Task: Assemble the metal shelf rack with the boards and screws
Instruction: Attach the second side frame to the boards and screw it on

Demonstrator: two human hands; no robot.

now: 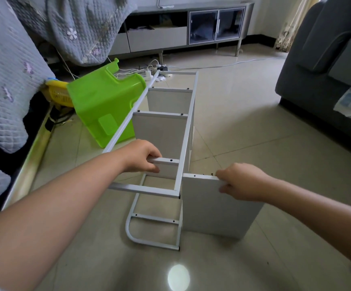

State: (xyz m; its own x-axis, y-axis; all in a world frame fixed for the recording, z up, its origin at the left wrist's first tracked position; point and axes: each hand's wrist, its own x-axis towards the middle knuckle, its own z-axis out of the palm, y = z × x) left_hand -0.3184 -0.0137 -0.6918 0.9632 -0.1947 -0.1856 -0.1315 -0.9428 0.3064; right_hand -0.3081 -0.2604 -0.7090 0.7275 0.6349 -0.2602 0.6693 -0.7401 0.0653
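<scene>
The white metal shelf rack (186, 131) lies on its side on the tiled floor and runs away from me. Two white boards (162, 131) stand fixed between its rails. My left hand (143, 155) grips the top edge of a nearer board (168, 161) inside the frame, fingers curled over it. My right hand (238, 180) grips the top edge of a loose white board (210, 206) that stands upright on the floor just right of the rack. Small dark screws (212, 174) sit on that board's top edge.
A green plastic stool (101, 103) lies tipped against the rack's left rail, with a yellow basket (57, 94) behind it. A bed with a grey quilt (4, 80) fills the left. A dark sofa (327, 66) stands right. Cables and a power strip (155, 70) lie beyond the rack.
</scene>
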